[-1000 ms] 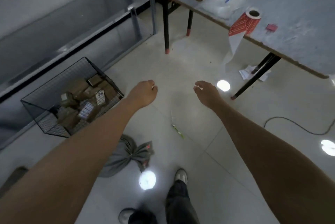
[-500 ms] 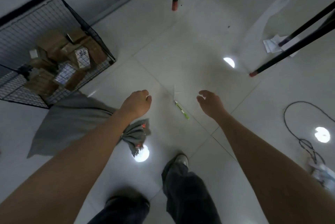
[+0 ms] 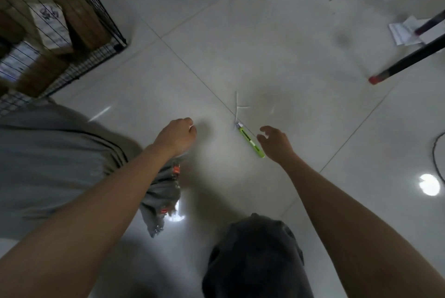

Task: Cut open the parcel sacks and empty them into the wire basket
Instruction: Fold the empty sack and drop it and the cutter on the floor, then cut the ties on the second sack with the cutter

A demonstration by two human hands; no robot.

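At upper left, the wire basket (image 3: 101, 25) holds brown parcels (image 3: 79, 15). Below it the grey sack (image 3: 48, 165) lies on the floor (image 3: 265, 39), long axis left to right, tied neck rightward. The left hand (image 3: 177, 136) hovers, fingers curled, nothing seen in it. The green knife (image 3: 250, 141) lies diagonally, blade end pointing up-left. The right hand (image 3: 274, 142), fingers spread, is just beside its near end, closer than half a second ago. The floor is glossy pale tile.
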